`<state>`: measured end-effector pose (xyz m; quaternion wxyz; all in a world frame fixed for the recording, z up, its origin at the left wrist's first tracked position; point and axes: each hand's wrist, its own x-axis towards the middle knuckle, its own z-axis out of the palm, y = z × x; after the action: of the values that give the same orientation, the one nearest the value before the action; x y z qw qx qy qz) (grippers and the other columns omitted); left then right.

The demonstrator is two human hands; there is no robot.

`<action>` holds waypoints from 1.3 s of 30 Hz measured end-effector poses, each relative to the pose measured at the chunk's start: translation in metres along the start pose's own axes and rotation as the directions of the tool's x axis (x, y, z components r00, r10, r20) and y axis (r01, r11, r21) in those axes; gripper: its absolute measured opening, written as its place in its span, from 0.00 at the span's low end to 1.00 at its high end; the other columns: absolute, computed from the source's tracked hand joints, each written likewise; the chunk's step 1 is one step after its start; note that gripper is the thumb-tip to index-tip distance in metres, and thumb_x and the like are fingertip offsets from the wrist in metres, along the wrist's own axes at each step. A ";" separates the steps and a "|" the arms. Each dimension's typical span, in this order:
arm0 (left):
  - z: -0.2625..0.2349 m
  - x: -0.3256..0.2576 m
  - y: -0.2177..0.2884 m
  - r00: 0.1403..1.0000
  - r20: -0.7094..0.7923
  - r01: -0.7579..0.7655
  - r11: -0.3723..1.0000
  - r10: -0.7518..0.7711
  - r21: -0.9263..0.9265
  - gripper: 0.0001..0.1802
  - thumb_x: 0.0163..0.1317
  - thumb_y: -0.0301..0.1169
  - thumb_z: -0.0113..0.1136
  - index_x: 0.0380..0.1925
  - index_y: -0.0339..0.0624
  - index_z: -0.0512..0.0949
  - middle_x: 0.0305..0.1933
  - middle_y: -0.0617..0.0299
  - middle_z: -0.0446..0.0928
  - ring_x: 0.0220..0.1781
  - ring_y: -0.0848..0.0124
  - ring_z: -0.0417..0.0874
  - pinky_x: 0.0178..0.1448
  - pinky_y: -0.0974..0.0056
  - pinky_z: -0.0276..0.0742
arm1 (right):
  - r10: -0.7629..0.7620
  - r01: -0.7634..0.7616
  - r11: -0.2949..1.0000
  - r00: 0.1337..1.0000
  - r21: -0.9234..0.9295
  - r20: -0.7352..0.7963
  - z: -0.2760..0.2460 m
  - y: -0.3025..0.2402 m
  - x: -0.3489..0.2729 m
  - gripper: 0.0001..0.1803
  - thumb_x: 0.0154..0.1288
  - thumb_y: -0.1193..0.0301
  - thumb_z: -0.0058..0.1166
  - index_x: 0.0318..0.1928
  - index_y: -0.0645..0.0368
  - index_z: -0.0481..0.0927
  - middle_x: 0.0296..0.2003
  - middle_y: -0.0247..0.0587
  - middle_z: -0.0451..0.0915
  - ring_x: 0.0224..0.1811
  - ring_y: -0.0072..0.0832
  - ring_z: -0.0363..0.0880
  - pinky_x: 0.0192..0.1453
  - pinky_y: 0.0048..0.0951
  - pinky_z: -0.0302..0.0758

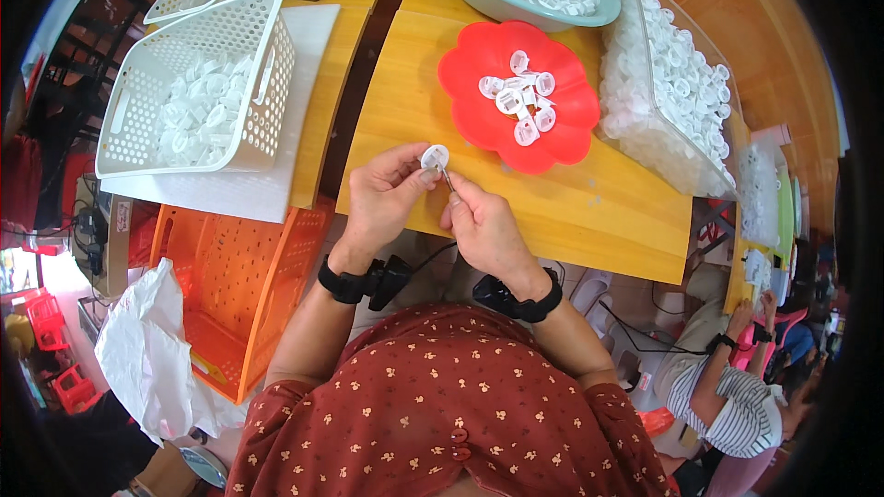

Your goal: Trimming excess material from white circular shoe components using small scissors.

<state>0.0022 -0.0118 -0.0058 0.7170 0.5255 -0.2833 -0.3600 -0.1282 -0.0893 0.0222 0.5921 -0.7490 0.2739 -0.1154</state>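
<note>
My left hand [381, 195] pinches a small round white plastic part [435, 157] between thumb and fingertips, above the near edge of the yellow table. My right hand [486, 228] is closed on a thin dark tool [448, 181], whose tip meets the part's lower edge; its exact kind is too small to tell. Beyond my hands stands a red flower-shaped dish [573, 120], with several similar white parts [526, 132] clustered in its middle.
At the left, a white perforated basket [276, 64] holds white pieces. A pale green basin [603, 11] and a clear bin [658, 143], both full of white parts, stand at the far side and right. An orange crate [230, 304] sits below left. Another person [727, 405] works at lower right.
</note>
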 end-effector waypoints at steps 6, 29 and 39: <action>0.004 -0.002 0.000 1.000 -0.026 0.001 1.000 0.000 0.007 0.14 0.56 0.17 0.57 0.44 0.29 0.74 0.38 0.58 0.79 0.39 0.74 0.80 0.45 0.71 0.76 | 0.028 -0.028 1.000 0.999 -0.013 -0.025 0.003 -0.001 0.002 0.19 0.67 0.76 0.35 0.57 0.67 0.67 0.20 0.37 0.73 0.22 0.20 0.71 0.30 0.22 0.70; 0.003 -0.001 -0.001 0.999 0.025 -0.030 0.948 0.023 0.317 0.13 0.56 0.13 0.53 0.42 0.29 0.76 0.44 0.58 0.76 0.42 0.74 0.79 0.47 0.72 0.76 | -0.156 0.312 0.337 0.949 -0.888 0.274 -0.007 -0.046 0.002 0.14 0.48 0.78 0.48 0.38 0.73 0.70 0.24 0.50 0.75 0.27 0.35 0.79 0.22 0.31 0.74; 0.002 -0.001 0.000 1.000 0.009 0.000 0.987 -0.001 0.160 0.13 0.56 0.16 0.56 0.43 0.30 0.75 0.41 0.60 0.76 0.39 0.76 0.77 0.44 0.72 0.75 | -0.298 0.227 0.519 0.952 -0.824 0.075 -0.007 -0.013 -0.011 0.22 0.49 0.78 0.48 0.48 0.74 0.68 0.26 0.52 0.76 0.28 0.41 0.79 0.29 0.35 0.76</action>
<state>-0.0002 -0.0123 -0.0054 0.6712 0.5795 -0.3145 -0.3388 -0.1367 -0.0870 0.0383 0.1385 -0.9654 0.2019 -0.0903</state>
